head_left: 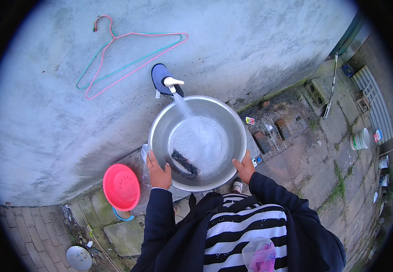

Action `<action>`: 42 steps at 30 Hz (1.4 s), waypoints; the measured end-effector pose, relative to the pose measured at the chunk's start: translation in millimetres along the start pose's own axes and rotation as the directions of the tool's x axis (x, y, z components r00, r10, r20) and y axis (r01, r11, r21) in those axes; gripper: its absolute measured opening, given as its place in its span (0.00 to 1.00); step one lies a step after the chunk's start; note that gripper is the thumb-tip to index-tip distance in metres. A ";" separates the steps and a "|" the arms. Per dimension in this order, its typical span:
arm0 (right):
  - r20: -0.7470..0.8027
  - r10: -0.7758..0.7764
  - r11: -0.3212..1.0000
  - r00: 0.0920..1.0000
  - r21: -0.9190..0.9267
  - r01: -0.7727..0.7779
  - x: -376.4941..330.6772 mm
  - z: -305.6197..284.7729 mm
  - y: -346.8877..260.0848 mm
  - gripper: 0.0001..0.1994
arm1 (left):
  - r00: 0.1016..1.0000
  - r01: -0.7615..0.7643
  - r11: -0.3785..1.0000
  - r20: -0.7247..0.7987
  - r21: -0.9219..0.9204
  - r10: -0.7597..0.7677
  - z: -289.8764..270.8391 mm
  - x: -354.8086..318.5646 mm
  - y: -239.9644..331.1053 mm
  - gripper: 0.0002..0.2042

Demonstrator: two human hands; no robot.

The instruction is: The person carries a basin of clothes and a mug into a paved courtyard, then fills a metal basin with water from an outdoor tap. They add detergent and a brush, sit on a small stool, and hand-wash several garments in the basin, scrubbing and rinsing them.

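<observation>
Left grip (pixel 159 173) and right grip (pixel 246 168) clasp a round silver metal basin (pixel 238 136) mid-frame, apparently filling under a white lever tap (pixel 173 82); moving it would need level support.

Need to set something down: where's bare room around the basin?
Mostly bare paving lies right of the metal basin, between the floor grate and white bucket. The basin's left is crowded: the left hand and pink tub.

Pink and green hangers (pixel 114 37) against pale wall (pixel 260 45), metal grate (pixel 272 135), white bucket (pixel 361 139)
</observation>
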State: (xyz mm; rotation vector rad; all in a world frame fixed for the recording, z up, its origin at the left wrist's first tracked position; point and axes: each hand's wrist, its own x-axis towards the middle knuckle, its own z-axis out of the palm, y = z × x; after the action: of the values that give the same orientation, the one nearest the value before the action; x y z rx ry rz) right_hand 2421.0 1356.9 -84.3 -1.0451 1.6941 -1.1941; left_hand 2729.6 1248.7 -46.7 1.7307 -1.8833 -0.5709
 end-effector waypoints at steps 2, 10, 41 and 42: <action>0.003 0.012 1.000 1.000 0.001 -0.012 0.0 -0.2 0.5 0.19 | 1.000 0.010 1.000 0.004 -0.007 -0.010 -0.6 -0.5 1.4 0.38; 0.021 0.008 0.999 1.000 0.048 -0.009 2.2 -0.6 7.7 0.21 | 1.000 0.001 1.000 0.010 -0.003 -0.001 1.1 2.0 -0.8 0.38; 0.513 0.215 0.957 0.831 0.060 -0.284 18.8 -58.2 -4.9 0.26 | 0.985 -0.031 0.994 -0.166 0.103 0.048 -49.0 146.1 229.4 0.35; 0.515 0.212 0.956 0.831 0.067 -0.285 20.5 -60.5 0.0 0.26 | 0.982 -0.029 0.985 -0.179 0.171 0.060 -44.6 154.3 231.8 0.34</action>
State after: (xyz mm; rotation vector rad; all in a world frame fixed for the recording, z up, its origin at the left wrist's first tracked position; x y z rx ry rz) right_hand 2358.2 1356.2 -72.9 -0.9137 1.2642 -0.7697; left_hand 2569.1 1119.3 145.6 1.7739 -1.8787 -0.2313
